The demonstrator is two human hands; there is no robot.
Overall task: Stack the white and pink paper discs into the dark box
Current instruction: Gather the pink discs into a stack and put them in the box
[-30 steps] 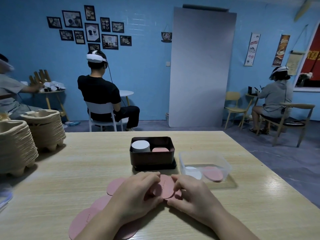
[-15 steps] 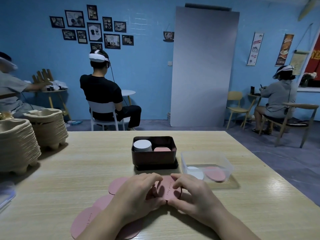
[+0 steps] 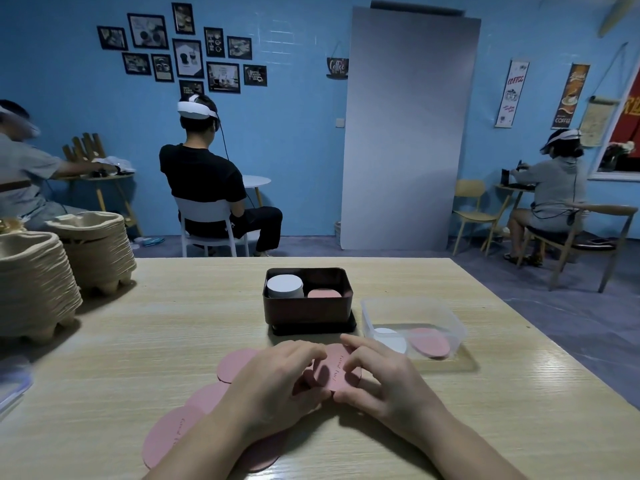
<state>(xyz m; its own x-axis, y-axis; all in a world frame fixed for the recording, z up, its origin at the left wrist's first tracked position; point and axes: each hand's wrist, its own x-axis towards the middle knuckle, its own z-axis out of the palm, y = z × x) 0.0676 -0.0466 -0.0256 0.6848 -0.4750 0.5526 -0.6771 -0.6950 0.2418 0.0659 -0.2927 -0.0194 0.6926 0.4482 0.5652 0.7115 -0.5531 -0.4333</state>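
Since a second ago, left hand (image 3: 273, 386) and right hand (image 3: 388, 379) have tipped one pink disc (image 3: 337, 370) up between them, pinching its edges; next I'd carry it forward into the box (image 3: 308, 308).

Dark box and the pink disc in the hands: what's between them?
Head view: only bare wooden table between the dark box and the held pink disc.

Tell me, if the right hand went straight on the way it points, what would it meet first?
Probably the dark box: the right hand, pinching a pink disc, points toward its front wall, though depth is unclear.
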